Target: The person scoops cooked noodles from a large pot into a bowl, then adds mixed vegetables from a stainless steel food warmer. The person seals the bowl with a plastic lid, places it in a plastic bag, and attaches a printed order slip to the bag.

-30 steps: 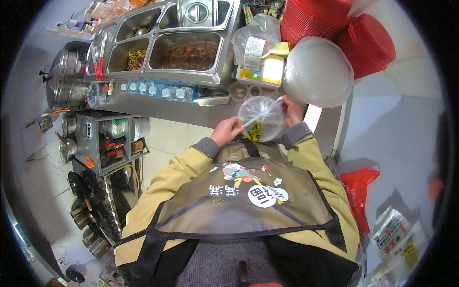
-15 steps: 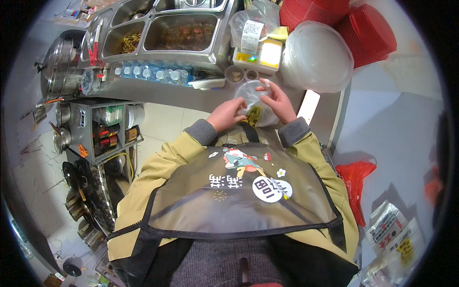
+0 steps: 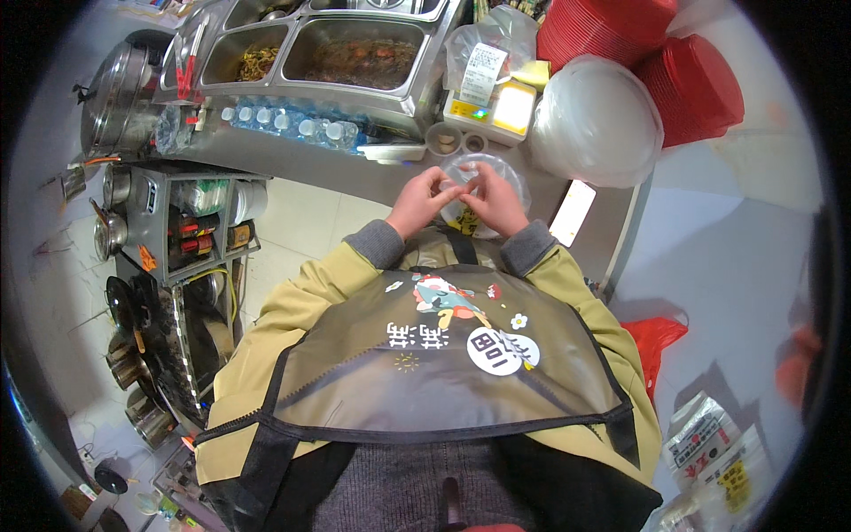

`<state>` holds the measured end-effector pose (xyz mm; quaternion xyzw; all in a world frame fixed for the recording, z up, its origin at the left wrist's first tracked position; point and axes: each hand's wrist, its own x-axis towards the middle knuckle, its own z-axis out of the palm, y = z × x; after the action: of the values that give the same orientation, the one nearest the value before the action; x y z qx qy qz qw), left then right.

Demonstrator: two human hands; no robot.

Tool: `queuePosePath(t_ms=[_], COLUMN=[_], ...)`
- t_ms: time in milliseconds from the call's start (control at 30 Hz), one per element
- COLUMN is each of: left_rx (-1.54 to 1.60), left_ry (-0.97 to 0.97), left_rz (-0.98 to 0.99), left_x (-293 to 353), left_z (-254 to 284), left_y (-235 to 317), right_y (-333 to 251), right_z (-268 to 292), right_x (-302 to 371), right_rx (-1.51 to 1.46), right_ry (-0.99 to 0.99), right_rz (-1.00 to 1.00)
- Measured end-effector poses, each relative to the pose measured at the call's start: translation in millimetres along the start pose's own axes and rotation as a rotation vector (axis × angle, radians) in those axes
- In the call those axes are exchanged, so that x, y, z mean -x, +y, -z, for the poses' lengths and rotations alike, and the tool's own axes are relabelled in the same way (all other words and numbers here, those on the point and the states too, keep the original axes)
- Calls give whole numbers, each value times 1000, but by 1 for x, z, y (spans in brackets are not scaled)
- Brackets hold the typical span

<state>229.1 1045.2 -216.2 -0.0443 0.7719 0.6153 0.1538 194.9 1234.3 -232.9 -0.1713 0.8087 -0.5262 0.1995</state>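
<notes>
A translucent plastic bag (image 3: 514, 175) with yellow and black print stands at the near edge of the steel counter, and something round and pale shows through it. Over its top my left hand (image 3: 422, 202) and my right hand (image 3: 496, 202) meet, fingertips pinched close together. Both hands are closed on the bag's gathered plastic, though the exact grip is partly hidden behind the fingers. Just beyond the bag sit two small cups (image 3: 443, 139). A white phone-like slab (image 3: 573, 213) with a lit face lies right of my right hand.
Food pans (image 3: 355, 58) and a row of water bottles (image 3: 292, 124) line the far left. A white device (image 3: 492, 111) with a lit screen, a bagged order (image 3: 487, 53), wrapped white lids (image 3: 596, 120) and red bowl stacks (image 3: 691, 89) fill the far right. Shelving (image 3: 160, 217) stands left.
My right hand has come down and inward to meet my left, after being raised with plastic at its fingertips. The bag's top is drawn in, and the view has shifted slightly.
</notes>
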Motion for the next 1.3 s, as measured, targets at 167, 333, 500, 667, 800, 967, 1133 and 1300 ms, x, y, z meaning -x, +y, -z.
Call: queuePosePath(t_ms=[167, 333, 500, 667, 800, 967, 1133, 1300], left_rx=[-63, -41, -34, 302, 359, 97, -135, 95], left_ry=[5, -56, -61, -149, -118, -143, -229, -222], left_rz=[-149, -42, -85, -38, 32, -14, 16, -70], left_x=[-1, -7, -10, -10, -11, -11, -13, -14], left_z=[-6, -3, -1, 0, -3, -2, 0, -1], left_y=[-4, -11, -20, -25, -24, -16, -4, 4], right_y=[14, 18, 10, 11, 16, 15, 10, 14], right_z=[-5, -2, 9, 19, 24, 27, 25, 40], right_x=[-6, -6, -4, -2, 0, 5, 9, 10], right_rx=[-496, -640, -680, -716, -888, -994, -959, -1120], right_ry=[-18, 31, 66, 40, 19, 9, 18, 19], right_rz=[-60, -80, -175, -200, -265, -316, -283, -358])
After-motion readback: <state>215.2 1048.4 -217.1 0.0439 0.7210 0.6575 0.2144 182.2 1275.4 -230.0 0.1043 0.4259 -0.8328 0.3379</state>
